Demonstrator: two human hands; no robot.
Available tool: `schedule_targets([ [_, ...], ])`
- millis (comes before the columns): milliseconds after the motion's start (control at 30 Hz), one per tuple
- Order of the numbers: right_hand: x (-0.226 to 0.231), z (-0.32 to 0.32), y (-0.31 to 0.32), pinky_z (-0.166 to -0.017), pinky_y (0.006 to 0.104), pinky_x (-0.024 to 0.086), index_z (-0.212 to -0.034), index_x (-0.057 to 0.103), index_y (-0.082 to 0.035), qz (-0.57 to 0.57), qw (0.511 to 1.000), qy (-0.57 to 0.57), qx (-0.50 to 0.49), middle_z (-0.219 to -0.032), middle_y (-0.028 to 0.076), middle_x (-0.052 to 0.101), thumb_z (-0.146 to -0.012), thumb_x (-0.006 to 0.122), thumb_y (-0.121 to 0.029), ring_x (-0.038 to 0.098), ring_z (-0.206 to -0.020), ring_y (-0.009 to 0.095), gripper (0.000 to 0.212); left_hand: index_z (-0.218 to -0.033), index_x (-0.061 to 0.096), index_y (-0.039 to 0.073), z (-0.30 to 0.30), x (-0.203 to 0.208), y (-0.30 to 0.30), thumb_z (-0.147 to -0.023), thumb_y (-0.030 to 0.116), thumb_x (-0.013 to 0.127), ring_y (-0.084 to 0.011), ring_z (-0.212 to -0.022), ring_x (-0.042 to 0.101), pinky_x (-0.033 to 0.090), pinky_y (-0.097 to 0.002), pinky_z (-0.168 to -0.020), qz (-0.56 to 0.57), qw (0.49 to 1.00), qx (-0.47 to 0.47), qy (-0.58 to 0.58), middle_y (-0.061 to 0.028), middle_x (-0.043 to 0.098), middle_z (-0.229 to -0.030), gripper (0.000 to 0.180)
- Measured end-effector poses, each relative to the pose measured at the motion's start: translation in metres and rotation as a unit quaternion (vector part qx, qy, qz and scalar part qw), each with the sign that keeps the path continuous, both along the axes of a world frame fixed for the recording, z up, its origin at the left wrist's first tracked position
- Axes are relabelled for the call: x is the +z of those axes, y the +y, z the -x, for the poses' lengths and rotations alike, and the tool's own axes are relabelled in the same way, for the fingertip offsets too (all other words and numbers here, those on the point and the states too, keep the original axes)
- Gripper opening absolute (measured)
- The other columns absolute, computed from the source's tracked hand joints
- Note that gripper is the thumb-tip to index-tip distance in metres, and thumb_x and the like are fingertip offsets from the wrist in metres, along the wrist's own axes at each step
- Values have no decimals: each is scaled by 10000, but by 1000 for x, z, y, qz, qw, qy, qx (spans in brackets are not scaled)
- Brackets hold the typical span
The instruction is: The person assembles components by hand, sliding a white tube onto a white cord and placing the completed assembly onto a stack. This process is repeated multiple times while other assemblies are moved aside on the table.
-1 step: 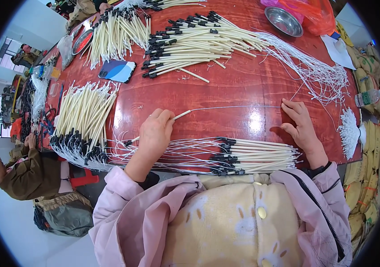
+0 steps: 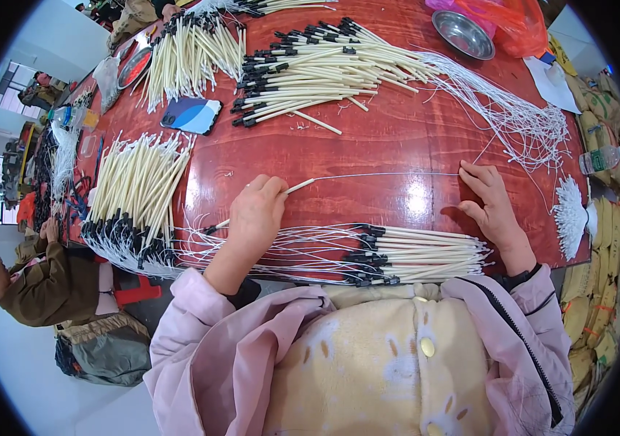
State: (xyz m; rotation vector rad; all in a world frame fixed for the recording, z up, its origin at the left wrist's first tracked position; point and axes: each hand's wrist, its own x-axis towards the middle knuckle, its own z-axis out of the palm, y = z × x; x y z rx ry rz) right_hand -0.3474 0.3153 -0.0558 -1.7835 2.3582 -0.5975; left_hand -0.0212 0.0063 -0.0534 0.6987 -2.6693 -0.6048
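My left hand (image 2: 258, 218) is closed around a slim cream stick (image 2: 300, 186) with a black end that shows below the hand. From the stick's tip a thin white thread (image 2: 383, 175) stretches across the red table to the fingertips of my right hand (image 2: 486, 195). The right fingers are extended, with the thumb apart; the thread bends at them and runs up to a heap of white threads (image 2: 524, 123). Whether those fingers pinch it or only press it is unclear. Below both hands lies a bundle of cream sticks (image 2: 426, 253) with black ends and trailing white threads.
More black-ended sticks lie in a pile at the back (image 2: 324, 65) and a pile at left (image 2: 139, 189). A phone (image 2: 191, 115), a steel bowl (image 2: 463, 35) and a white tuft of short threads (image 2: 570, 216) rest on the table (image 2: 368, 149). A seated person (image 2: 48, 283) is at left.
My left hand has shifted slightly to the right with the stick. The right hand looks the same.
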Motion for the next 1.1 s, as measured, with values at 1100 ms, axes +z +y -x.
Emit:
schedule_targets([
  [1100, 25, -29, -56, -1014, 447, 420, -1264, 605, -61, 47, 992, 56, 106, -1283, 105, 608, -741, 839, -305, 546, -1169, 330, 623, -1087, 648, 55, 64, 13, 42, -812, 175, 772, -329, -971, 627, 473, -458, -858, 68, 987, -143, -28, -134, 637, -1032, 324],
])
